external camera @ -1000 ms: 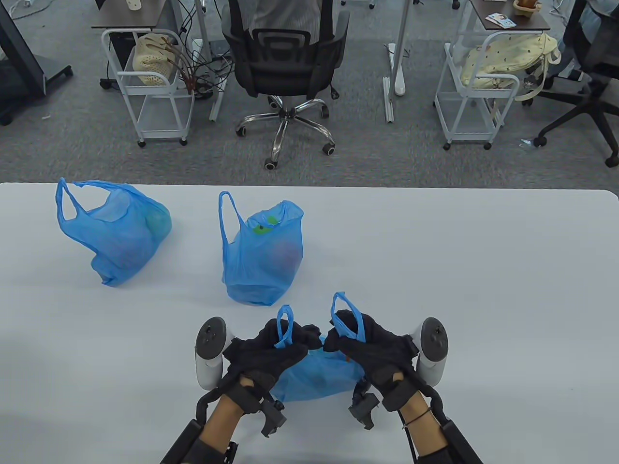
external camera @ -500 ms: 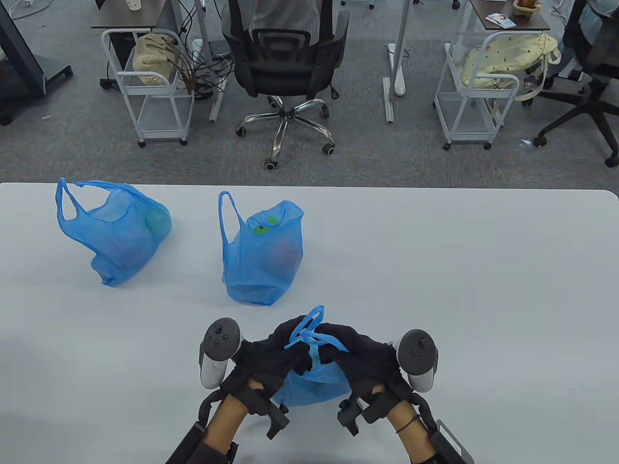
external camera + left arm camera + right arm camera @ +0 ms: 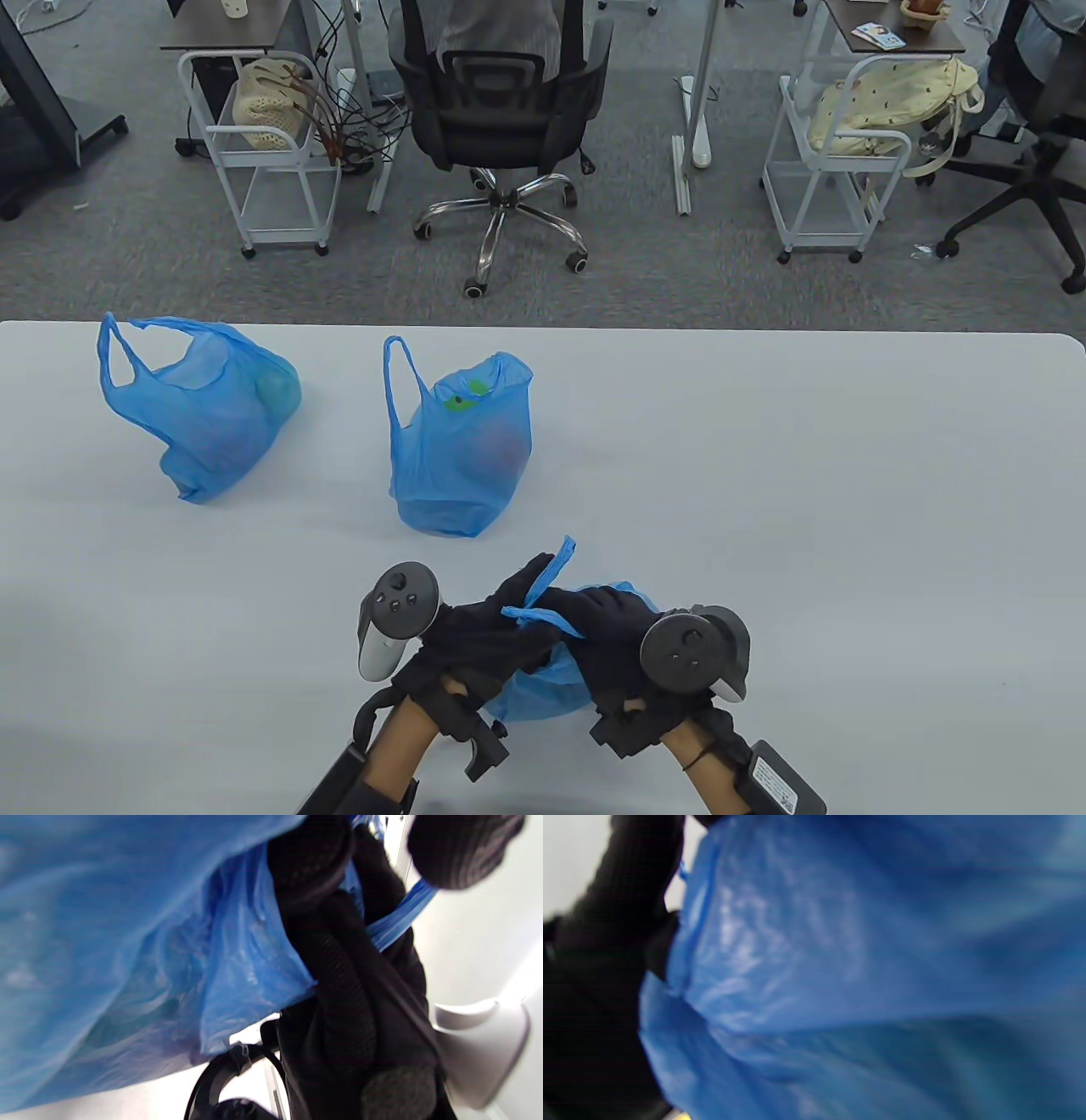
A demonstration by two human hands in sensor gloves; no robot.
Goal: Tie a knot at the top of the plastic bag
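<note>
Left wrist view shows gloved fingers point(image 3: 335, 955) clamped on a twisted blue handle point(image 3: 398, 918); table view adds both hands, left hand point(image 3: 484, 632) and right hand point(image 3: 607, 632), gripping crossed handles atop the near bag point(image 3: 543, 692) at the table's point(image 3: 806, 509) front edge.

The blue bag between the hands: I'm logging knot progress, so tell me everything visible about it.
The blue bag is thin, crinkled, translucent plastic with something inside, too blurred to identify. It sits at the near edge of the white table. Its two twisted handle strips cross above it. The left hand and right hand grip them; no finished knot shows.
</note>
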